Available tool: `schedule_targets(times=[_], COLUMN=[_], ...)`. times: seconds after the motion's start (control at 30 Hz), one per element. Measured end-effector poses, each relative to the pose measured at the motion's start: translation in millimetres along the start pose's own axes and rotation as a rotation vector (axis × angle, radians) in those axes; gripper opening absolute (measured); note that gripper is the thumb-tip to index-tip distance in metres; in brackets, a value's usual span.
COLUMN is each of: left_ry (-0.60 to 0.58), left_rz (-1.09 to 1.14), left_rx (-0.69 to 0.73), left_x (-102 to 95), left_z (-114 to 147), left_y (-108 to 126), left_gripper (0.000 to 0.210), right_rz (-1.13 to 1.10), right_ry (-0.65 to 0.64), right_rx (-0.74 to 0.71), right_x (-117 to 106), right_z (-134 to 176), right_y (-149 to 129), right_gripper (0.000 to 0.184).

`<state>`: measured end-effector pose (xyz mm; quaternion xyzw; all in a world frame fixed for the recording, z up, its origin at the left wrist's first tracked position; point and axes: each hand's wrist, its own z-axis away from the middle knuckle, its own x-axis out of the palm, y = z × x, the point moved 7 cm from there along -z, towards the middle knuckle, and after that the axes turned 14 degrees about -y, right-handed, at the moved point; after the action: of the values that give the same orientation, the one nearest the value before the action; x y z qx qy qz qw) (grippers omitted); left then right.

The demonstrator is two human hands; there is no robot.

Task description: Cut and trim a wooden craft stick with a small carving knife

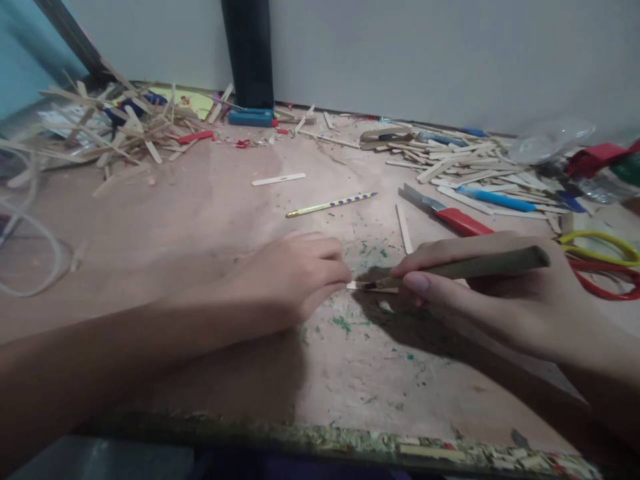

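Note:
My left hand (300,273) rests on the table with its fingertips closed on one end of a flat wooden craft stick (353,285). Most of that stick is hidden by my fingers and the tool. My right hand (480,293) grips a pen-like tool (490,264) with a thick olive handle. Its dark tip touches or hovers just over the stick, right of my left fingertips; I cannot tell what kind of tip it is. A loose craft stick (403,228) lies just beyond my right fingers, near a red-handled cutting tool (463,221).
A dotted pencil (333,205) and a craft stick (279,179) lie ahead. Stick piles stand at back left (125,133) and back right (465,160). A blue-handled tool (500,198) and yellow-and-red scissor handles (605,250) lie right. A clear tube (53,253) curls at left.

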<state>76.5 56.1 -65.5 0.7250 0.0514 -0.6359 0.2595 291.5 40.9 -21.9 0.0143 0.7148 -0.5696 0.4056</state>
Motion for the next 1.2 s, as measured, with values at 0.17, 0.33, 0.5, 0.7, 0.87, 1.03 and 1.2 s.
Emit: schedule_targets(times=[0.17,0.33,0.5,0.7,0.87,1.03,1.2], left_ry=[0.007,0.024,0.033,0.039,0.033,0.018,0.017], left_rz=[-0.007,-0.007,-0.005,-0.008,-0.012,-0.017,-0.020], left_rx=[0.015,0.019,0.025,0.039,0.026,0.009,0.007], left_x=[-1.2,-0.4,-0.9,-3.3,-2.1,-0.9,0.1], left_z=[1.6,1.7,2.3,3.3,2.1,1.7,1.5], left_y=[0.0,0.2,0.5,2.1,1.5,1.2,1.0], left_gripper=[0.042,0.037,0.041,0.041,0.041,0.041,0.039], right_rz=[0.015,0.022,0.028,0.009,0.005,0.015,0.033], right_ry=[-0.005,-0.010,-0.003,-0.014,-0.011,-0.019,-0.012], right_rx=[-0.004,-0.016,-0.012,0.000,0.001,-0.015,0.000], right_x=[0.1,-1.9,-1.3,-0.9,-1.3,-0.7,-1.2], right_z=[0.1,-0.8,-0.4,-0.6,-1.7,-2.1,-1.6], right_y=[0.6,0.9,0.3,1.6,-0.2,-3.7,-4.6], right_gripper=[0.023,0.025,0.027,0.037,0.034,0.033,0.034])
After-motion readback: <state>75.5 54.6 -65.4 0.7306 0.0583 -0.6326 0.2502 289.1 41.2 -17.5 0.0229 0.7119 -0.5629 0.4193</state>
